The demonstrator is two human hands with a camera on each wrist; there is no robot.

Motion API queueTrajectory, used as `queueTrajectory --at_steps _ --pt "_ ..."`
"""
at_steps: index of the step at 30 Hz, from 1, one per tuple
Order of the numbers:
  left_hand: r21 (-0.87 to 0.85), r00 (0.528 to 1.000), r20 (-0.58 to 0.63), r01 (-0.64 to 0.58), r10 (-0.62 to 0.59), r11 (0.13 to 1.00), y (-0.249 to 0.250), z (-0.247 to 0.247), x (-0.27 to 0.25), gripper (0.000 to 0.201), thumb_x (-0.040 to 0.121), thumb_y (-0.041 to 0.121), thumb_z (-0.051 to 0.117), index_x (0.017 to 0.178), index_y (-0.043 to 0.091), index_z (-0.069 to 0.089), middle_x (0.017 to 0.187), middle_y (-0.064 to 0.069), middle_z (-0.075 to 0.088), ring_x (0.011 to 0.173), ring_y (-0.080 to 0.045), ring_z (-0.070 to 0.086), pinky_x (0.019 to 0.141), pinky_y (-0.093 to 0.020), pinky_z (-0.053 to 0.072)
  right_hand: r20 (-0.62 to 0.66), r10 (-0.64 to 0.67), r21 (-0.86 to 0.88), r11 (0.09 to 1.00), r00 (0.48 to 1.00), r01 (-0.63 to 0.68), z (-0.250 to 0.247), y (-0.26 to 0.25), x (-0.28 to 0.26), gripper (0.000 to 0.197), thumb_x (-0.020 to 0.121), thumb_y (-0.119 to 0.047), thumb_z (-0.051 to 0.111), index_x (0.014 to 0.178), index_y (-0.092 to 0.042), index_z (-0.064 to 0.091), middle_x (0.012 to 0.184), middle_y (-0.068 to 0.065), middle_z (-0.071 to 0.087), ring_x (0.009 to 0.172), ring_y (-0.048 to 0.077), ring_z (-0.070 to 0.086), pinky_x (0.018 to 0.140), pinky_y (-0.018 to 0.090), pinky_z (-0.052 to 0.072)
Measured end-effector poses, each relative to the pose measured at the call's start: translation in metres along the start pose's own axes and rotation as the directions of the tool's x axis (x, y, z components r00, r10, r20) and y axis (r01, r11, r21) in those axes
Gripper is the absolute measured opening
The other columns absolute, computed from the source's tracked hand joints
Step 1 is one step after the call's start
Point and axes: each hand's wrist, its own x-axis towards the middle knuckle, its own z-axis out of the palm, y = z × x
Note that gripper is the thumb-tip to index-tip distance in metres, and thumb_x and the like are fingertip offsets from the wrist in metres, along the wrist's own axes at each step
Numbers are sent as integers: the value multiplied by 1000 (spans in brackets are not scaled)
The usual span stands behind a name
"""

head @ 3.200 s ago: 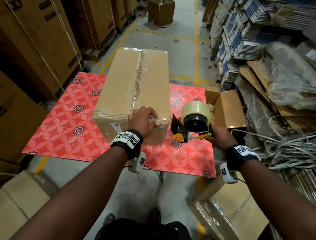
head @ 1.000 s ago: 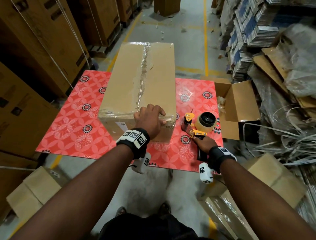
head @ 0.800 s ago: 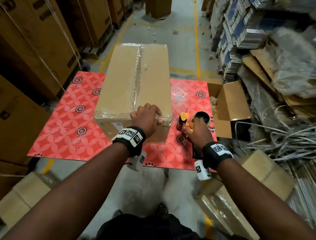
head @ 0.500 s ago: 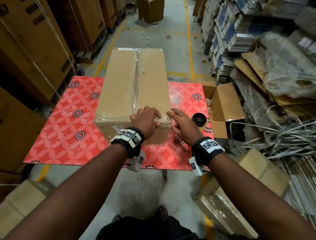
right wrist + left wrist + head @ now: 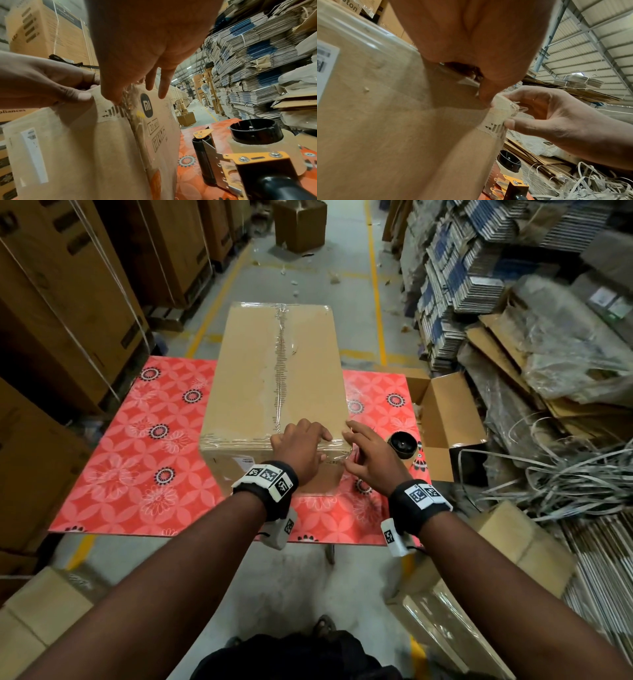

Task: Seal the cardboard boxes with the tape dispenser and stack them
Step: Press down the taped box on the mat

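My left hand (image 5: pixel 301 450) grips the near top edge of the taped cardboard box (image 5: pixel 274 364), which lies lengthwise on the red floral table (image 5: pixel 137 460). My right hand (image 5: pixel 371 462) pinches the loose tape end (image 5: pixel 498 115) at the near right corner. Risk: the tape end wrinkles or clings to my fingertips, leaving that corner unsealed. The tape dispenser (image 5: pixel 248 152) lies just right of the box, with an open carton (image 5: pixel 448 419) beyond it, and both crowd a rightward lift.

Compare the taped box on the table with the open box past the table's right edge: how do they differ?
The taped box is closed, on the red table; the open box sits beside it, flaps open. The left hand grips the taped box's near edge and the right hand pinches its tape end; nothing touches the open box. Both are brown cardboard.
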Motion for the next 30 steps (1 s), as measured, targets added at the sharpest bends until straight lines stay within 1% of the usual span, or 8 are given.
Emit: queueTrajectory --at_steps 6,9,11,13,16,20,25,30 --pt "-6 1000 3 -5 5 1000 -2 2 0 32 87 30 63 113 41 48 117 9 46 112 -17 42 86 -39 27 -4 45 -50 998 999 -45 -1 -11 2 45 82 -25 80 118 -7 60 149 8 47 128 23 54 94 41 54" --pt "-12 1000 -4 -12 12 1000 -2 1 0 30 87 31 63 112 41 49 117 9 47 112 -16 42 84 -38 25 48 77 -25 997 996 -76 -5 -12 0 58 79 -41 81 123 -11 58 152 2 42 131 19 50 100 33 49" --pt "-13 1000 -10 -13 13 1000 -2 2 0 30 87 31 63 112 41 49 118 9 47 113 -16 42 83 -37 24 56 106 9 994 993 -107 -10 -14 0 57 82 -48 76 123 -13 60 152 -1 43 131 14 49 102 29 45" --pt "-5 1000 -17 -16 16 1000 -2 3 -1 30 87 32 63 113 41 49 118 9 47 112 -16 42 82 -37 23 27 113 10 993 993 -113 -11 -15 4 41 89 -43 70 116 -13 63 148 1 48 129 15 50 103 34 46" --pt "-5 999 -31 -12 12 1000 -2 4 -1 30 87 32 64 112 40 50 116 9 48 111 -17 43 81 -36 23 16 87 -37 996 996 -86 -11 -14 9 29 90 -34 69 107 -12 63 142 4 52 123 19 54 96 39 50" --pt "-60 999 -47 -16 13 998 -5 5 -2 33 84 27 68 111 40 53 111 11 49 109 -15 44 88 -38 27 35 61 -83 995 998 -58 -11 -12 6 34 90 -35 69 114 -12 62 143 3 51 123 19 55 92 35 53" --pt "-36 998 -12 -69 69 997 -14 3 -5 55 78 5 68 118 40 53 116 8 48 112 -17 43 90 -37 30 52 50 -165 986 997 -41 -12 -18 8 39 82 -28 78 112 -11 61 140 8 53 125 25 52 97 40 51" --pt "8 989 -99 -106 106 994 -37 -15 -9 32 79 37 72 109 36 61 110 4 51 108 -21 43 88 -38 34 10 -27 -219 975 1000 28 -8 -38 25 30 81 -35 74 98 -12 65 108 7 62 99 27 56 80 40 48"
